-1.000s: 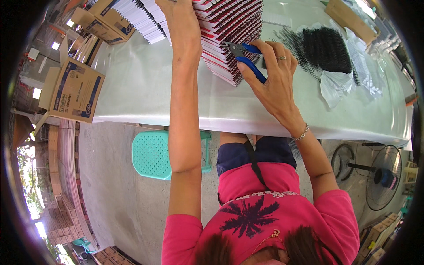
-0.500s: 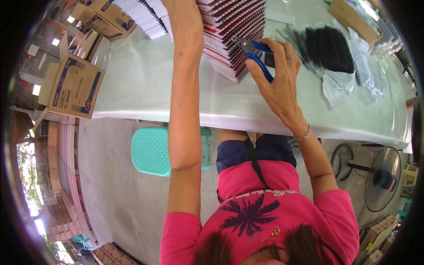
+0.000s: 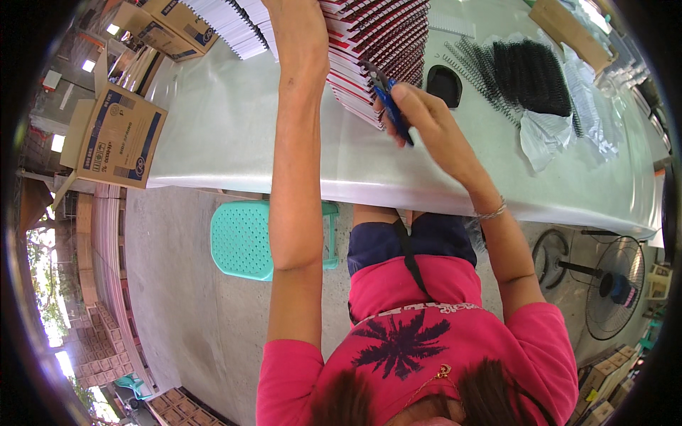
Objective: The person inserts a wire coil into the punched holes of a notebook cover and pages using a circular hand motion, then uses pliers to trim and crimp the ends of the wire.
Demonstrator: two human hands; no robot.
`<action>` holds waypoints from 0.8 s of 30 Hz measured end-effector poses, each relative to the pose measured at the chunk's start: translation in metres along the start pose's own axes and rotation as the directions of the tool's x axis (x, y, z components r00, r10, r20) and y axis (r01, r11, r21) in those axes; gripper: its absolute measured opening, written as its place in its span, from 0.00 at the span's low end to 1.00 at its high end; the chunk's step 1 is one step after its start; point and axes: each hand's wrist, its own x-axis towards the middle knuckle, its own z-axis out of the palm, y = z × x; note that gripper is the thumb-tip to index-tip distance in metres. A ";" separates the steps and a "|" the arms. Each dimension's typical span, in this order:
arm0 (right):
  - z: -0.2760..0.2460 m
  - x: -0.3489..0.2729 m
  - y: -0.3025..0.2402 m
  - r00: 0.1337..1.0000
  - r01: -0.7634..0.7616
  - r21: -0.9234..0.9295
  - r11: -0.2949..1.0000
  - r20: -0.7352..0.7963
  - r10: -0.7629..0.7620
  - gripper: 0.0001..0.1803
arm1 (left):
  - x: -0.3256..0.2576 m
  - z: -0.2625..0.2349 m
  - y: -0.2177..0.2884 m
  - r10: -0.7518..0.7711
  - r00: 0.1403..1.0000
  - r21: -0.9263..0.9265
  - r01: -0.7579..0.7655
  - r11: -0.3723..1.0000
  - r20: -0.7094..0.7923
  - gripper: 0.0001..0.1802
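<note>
A cardboard box (image 3: 114, 138) sits at the far left edge of the pale surface (image 3: 234, 135), with a teal plastic stool (image 3: 245, 238) below it. The left arm reaches up the surface; the left hand (image 3: 302, 25) lies on a fanned row of red spiral-bound notebooks (image 3: 376, 50), its fingers cut off by the frame, so I cannot tell whether they are spread or curled. The right hand (image 3: 426, 121) is closed around blue-handled pliers (image 3: 387, 106), whose tip touches the wire binding at the near end of the row. Compared with a second ago, the pliers have shifted slightly along the bindings (the left arm has barely moved). Black binding coils (image 3: 529, 74) lie right.
</note>
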 end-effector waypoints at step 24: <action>0.013 -0.006 0.004 0.998 -0.001 0.120 0.993 -0.066 0.009 0.22 | 0.000 -0.002 0.000 0.030 1.000 0.019 -0.030 0.999 -0.007 0.25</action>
